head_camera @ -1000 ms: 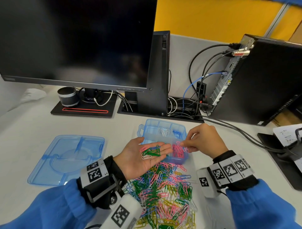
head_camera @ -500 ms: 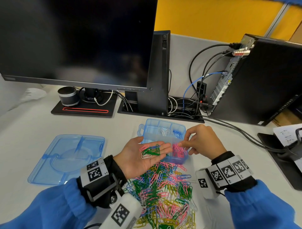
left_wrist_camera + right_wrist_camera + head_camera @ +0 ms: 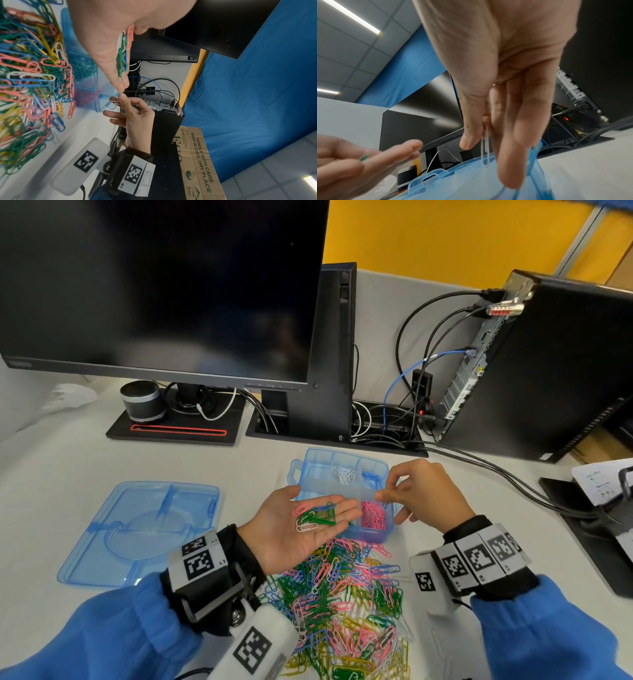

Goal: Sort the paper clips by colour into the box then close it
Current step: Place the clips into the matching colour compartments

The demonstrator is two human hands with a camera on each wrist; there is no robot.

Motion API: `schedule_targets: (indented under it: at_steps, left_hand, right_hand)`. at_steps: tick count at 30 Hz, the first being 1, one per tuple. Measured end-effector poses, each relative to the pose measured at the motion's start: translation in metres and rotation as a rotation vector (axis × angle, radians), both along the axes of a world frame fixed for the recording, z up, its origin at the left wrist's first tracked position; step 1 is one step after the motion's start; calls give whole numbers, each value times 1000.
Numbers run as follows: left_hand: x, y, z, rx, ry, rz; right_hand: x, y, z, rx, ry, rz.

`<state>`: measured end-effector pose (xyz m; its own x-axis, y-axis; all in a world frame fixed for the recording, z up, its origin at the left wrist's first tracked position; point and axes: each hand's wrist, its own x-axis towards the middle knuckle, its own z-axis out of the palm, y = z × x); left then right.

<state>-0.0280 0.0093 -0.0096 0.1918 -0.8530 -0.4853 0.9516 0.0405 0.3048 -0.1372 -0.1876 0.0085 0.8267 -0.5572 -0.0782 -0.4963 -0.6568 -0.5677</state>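
- Dark monitor (image 3: 154,285) on its stand at the back of the bench (image 3: 51,474).
- Small round speaker (image 3: 142,405) on the stand's base.
- Black computer tower (image 3: 548,364), cables (image 3: 428,337) plugged in.

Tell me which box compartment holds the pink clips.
The near-right compartment of the blue box, just past the left hand's fingertips. The white clips and blue clips sit in far-row compartments.

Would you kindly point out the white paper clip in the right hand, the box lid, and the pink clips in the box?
white paper clip (image 3: 485,147), right wrist view, its long loop.
box lid (image 3: 113,546), head view, flat inner face.
pink clips (image 3: 372,514), head view, middle of heap.
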Motion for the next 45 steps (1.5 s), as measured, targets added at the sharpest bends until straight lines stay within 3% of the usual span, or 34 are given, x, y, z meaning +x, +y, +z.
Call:
schedule_targets:
  at_steps: [10, 15, 18, 21, 24, 28, 36, 41, 45]
  left_hand:
    - [1, -1, -3, 27, -31, -10]
    - [-1, 0, -1, 37, -55, -14]
    - [0, 1, 0, 42, -67, -19]
    - [-1, 0, 2, 51, -77, -17]
    - [-3, 1, 3, 5, -37, -2]
    - [-6, 2, 4, -40, -22, -7]
    - [-9, 1, 3, -2, -47, -16]
    - [-5, 2, 4, 51, -97, -30]
    - [-4, 4, 5, 49, -94, -39]
  right_hand:
    - [35, -3, 9, -70, -337, 43]
    - [55, -7, -5, -130, -78, 71]
    - [46, 1, 1, -142, -155, 85]
    - [32, 24, 15, -25, -311, 251]
    - [21, 50, 20, 36, -282, 483]
    - [19, 64, 9, -91, -252, 582]
    - [21, 64, 7, -56, -265, 569]
    - [15, 33, 13, -225, -299, 328]
    - [4, 16, 2, -323, -65, 223]
